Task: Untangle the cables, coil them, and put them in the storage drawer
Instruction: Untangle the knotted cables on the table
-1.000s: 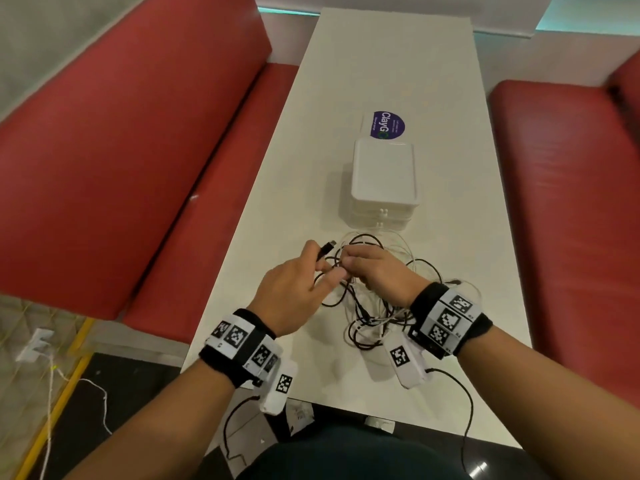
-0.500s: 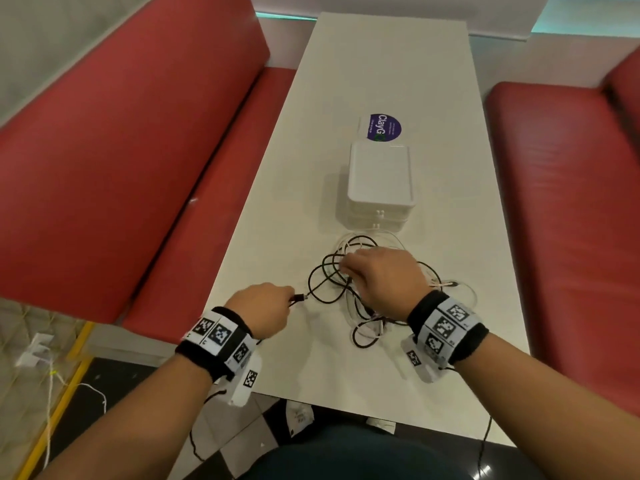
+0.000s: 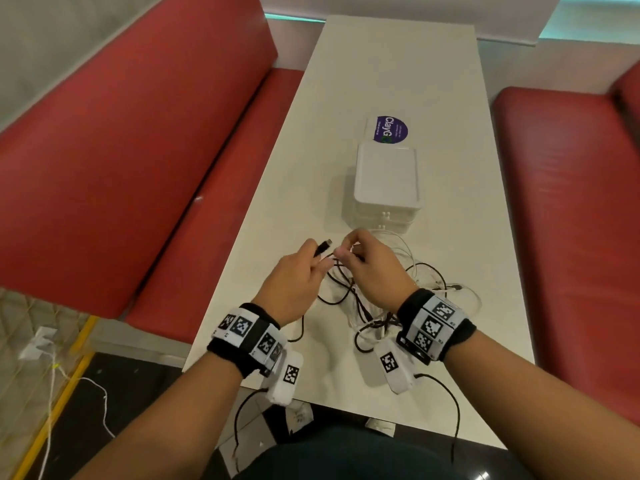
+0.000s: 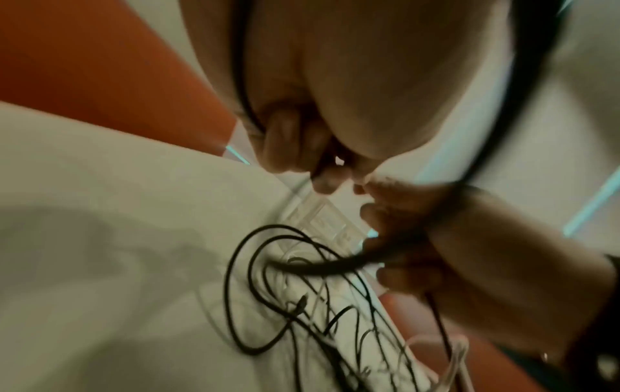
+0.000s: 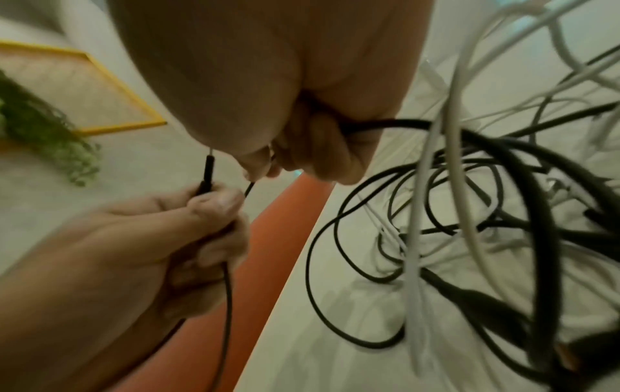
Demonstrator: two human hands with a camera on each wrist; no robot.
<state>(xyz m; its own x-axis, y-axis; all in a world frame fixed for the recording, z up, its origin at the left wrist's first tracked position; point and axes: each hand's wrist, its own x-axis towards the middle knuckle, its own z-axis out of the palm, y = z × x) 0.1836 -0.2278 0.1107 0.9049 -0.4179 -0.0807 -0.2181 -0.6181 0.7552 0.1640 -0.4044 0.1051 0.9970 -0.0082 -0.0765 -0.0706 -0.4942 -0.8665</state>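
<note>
A tangle of black and white cables [image 3: 377, 299] lies on the white table [image 3: 398, 64] in front of a white storage drawer unit [image 3: 386, 181], whose drawers are closed. My left hand [image 3: 313, 252] grips the black cable just behind its plug [image 3: 325, 244], which sticks out above the fingers. My right hand [image 3: 346, 249] is close beside it and pinches a strand of the same black cable [image 5: 385, 123] above the tangle. The right wrist view shows the left hand [image 5: 201, 212] curled round the plug stem [image 5: 208, 172], with black and white loops [image 5: 469, 212] hanging below.
A round blue sticker [image 3: 391, 129] lies on the table behind the drawer unit. Red bench seats [image 3: 156, 150] run along both long sides of the table. The table's near edge is just under my wrists.
My left hand, which had pulled the plug end out to the near left, has come back up beside the right hand. The right hand has lifted slightly off the tangle.
</note>
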